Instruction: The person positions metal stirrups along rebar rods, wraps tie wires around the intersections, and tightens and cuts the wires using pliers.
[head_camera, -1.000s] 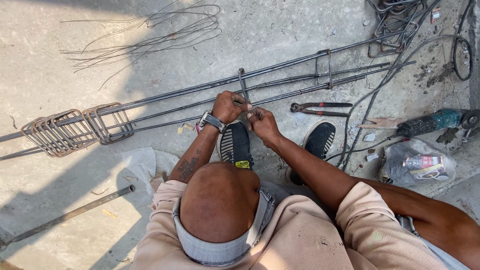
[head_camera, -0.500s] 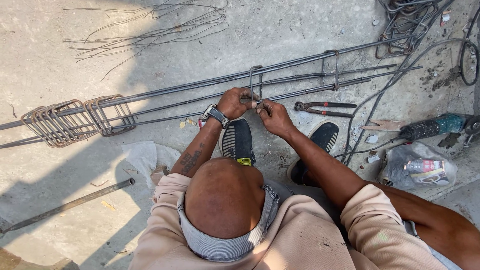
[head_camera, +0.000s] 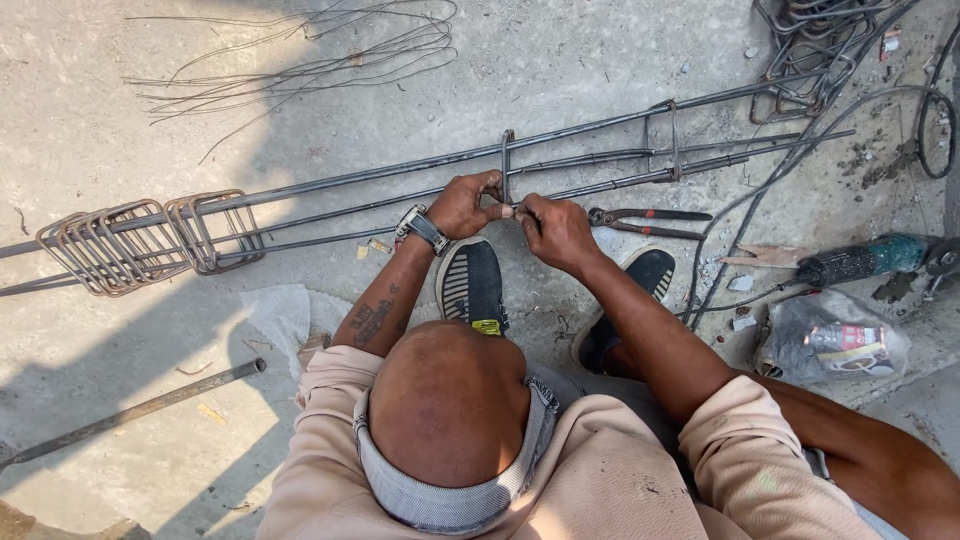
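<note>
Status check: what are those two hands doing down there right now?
Left hand and right hand both grip the bent steel stirrup loop on the long grey rebar rods. Red-handled pincers lie beside, unobstructing.

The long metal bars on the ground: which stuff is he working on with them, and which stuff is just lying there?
In use: left hand, right hand, square ring, long bars.

Lying about: pliers, power tool, spare rings, loose wire, plastic bag.

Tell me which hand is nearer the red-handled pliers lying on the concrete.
Right. The right hand sits just beside the pliers, apart from their jaw end. The left hand is farther off, on the other side of the upright stirrup.
</note>
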